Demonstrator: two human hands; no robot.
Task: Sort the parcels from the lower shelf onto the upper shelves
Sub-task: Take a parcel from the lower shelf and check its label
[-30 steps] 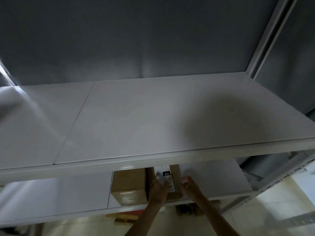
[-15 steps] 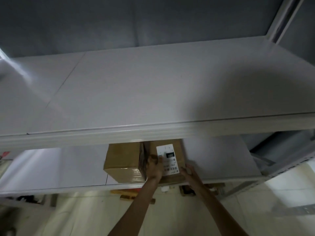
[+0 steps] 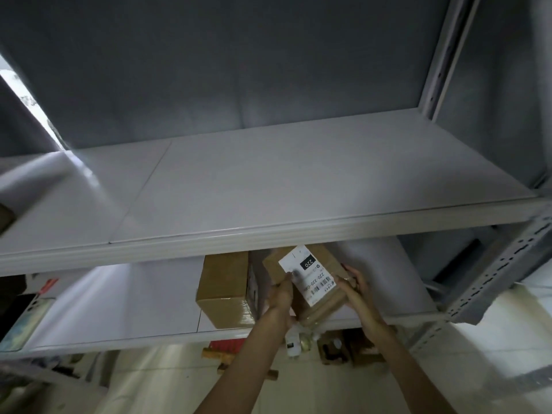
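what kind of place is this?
Likely a parcel storeroom or small warehouse: white metal shelving on slotted grey uprights, brown cardboard parcels on the lower shelf, one bearing a white barcode label marked 220.

two parcels [image 3: 316,282] — two shelves [image 3: 268,234], two hands [image 3: 280,294]

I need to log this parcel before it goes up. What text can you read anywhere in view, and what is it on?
"220", white on a black patch: white label on the held parcel.
"220-220-C...": same label, cut off by the left hand.
Barcode and fine print on that label: too small to read.
Second parcel: no readable text.
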